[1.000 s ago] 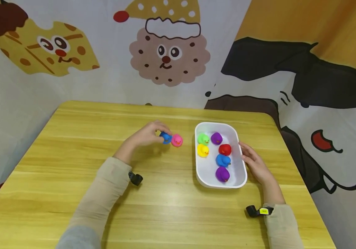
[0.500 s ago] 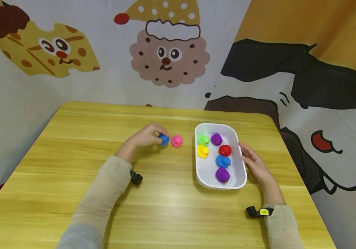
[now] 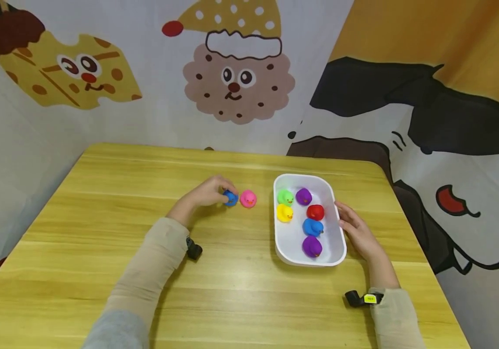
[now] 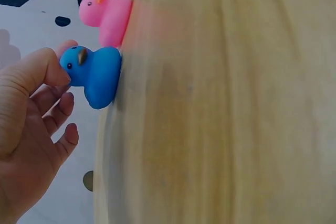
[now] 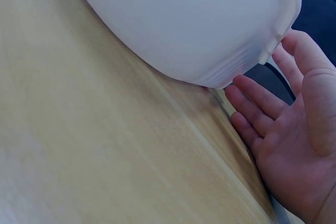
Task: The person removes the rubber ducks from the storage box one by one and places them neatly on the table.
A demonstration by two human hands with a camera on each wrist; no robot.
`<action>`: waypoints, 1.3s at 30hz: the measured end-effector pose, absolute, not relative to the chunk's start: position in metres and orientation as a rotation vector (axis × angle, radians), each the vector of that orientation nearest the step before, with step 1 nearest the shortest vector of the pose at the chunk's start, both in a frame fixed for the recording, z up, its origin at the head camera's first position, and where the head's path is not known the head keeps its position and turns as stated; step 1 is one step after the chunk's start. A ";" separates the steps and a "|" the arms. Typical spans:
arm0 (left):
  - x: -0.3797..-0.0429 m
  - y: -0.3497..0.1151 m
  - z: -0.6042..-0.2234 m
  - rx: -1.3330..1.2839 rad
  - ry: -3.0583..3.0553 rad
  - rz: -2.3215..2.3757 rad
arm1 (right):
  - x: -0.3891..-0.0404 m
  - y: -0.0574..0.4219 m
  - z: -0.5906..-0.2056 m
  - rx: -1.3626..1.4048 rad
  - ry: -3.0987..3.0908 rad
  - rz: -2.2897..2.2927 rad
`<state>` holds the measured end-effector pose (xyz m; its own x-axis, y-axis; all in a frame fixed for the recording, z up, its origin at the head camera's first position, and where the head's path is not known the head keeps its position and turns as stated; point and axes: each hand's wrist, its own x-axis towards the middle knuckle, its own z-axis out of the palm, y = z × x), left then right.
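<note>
1. Head view: my left hand (image 3: 211, 190) pinches a blue rubber duck (image 3: 231, 198) toward the far edge of the table (image 3: 232, 286), left of the white tray (image 3: 290, 237); a pink duck (image 3: 248, 198) sits just beside it. My right hand (image 3: 360, 232) touches the tray's right edge, probably to steady it. Inside, a green duck (image 3: 285, 197) and a yellow duck (image 3: 284, 213) line the left wall from the far-left corner; four more occupy the right side.
2. Left wrist view: thumb and forefinger close on the duck's head, other fingers loosely bent; that grip likely keeps its base free.
3. Right wrist view: my thumb meets the rim, fingers spread and slack, grasping nothing; light contact seems enough.
</note>
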<state>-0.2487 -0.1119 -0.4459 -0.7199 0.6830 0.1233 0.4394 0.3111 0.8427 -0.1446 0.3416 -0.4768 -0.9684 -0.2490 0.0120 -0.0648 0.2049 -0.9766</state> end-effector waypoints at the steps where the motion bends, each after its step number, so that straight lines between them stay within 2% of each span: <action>1: -0.249 -0.112 -0.448 1.046 2.308 1.387 | -0.145 0.342 -0.478 -0.305 2.317 -1.869; 11: -0.248 -0.112 -0.448 0.926 2.295 1.397 | -0.145 0.342 -0.481 -0.330 2.318 -1.899; 18: -0.240 -0.114 -0.425 0.865 2.446 1.366 | -0.146 0.343 -0.480 -0.323 2.321 -1.888; 27: -0.226 -0.095 -0.401 1.046 2.544 1.447 | -0.145 0.342 -0.480 -0.298 2.322 -1.875; 39: -0.189 -0.039 -0.389 1.221 2.520 1.470 | -0.146 0.342 -0.478 -0.295 2.321 -1.877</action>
